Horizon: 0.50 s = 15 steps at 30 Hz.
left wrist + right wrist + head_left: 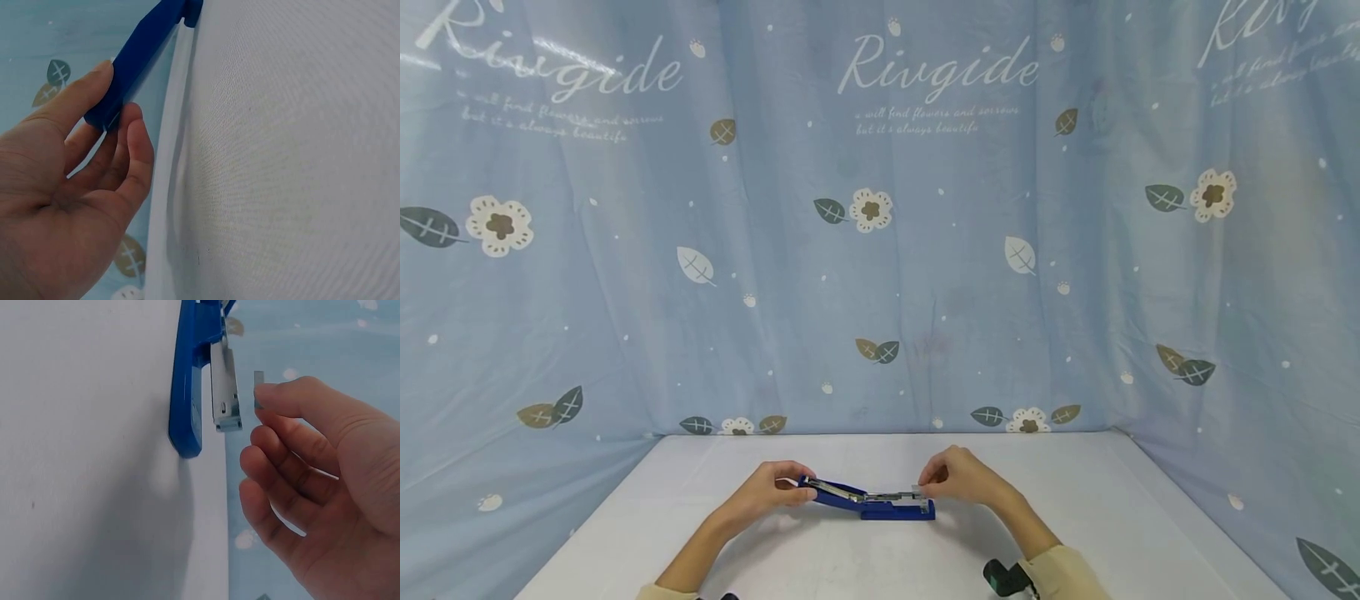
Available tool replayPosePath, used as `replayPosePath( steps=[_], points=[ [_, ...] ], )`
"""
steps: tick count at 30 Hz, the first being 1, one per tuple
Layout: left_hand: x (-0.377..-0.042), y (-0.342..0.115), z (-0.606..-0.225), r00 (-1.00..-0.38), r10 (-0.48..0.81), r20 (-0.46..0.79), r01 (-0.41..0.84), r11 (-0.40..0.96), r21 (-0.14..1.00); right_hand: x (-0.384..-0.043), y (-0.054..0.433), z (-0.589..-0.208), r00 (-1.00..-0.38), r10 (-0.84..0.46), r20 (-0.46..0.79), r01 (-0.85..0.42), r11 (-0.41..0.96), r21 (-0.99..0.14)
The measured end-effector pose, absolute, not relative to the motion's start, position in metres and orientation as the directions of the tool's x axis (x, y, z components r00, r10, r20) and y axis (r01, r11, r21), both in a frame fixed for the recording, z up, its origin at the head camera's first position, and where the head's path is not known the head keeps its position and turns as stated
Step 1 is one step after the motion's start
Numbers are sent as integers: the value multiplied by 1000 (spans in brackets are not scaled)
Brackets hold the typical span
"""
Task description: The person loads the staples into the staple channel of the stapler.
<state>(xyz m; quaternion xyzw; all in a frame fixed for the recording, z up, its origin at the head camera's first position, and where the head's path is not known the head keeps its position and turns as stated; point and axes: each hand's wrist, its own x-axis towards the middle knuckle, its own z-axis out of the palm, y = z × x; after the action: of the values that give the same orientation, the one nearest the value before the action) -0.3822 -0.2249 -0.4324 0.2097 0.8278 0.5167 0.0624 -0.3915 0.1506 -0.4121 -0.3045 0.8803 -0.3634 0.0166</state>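
Observation:
A blue stapler (898, 510) lies opened out on the white table, its top cover swung back to the left and its metal magazine exposed. My left hand (778, 486) grips the end of that raised cover between thumb and fingers; the left wrist view shows the cover (140, 53) slanting up from the hand (75, 181). Above the magazine's front end, my right hand (962, 477) pinches a small strip of staples (259, 384) between thumb and forefinger. In the right wrist view, the strip stands a little apart from the metal magazine (224, 387).
A white cloth-covered table (880, 562) spreads under the stapler. Behind it and at both sides hangs a blue curtain (925, 275) printed with leaves and flowers. A dark wrist device (1006, 577) sits by the right sleeve (1067, 573).

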Motion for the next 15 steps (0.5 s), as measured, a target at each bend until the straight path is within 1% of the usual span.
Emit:
replayPosePath(
  steps=[15],
  points=[
    [-384,-226,-435,-905,412,108,276,375,885,-397,132,-414,-805,-558,202,-541,549,-637]
  ],
)
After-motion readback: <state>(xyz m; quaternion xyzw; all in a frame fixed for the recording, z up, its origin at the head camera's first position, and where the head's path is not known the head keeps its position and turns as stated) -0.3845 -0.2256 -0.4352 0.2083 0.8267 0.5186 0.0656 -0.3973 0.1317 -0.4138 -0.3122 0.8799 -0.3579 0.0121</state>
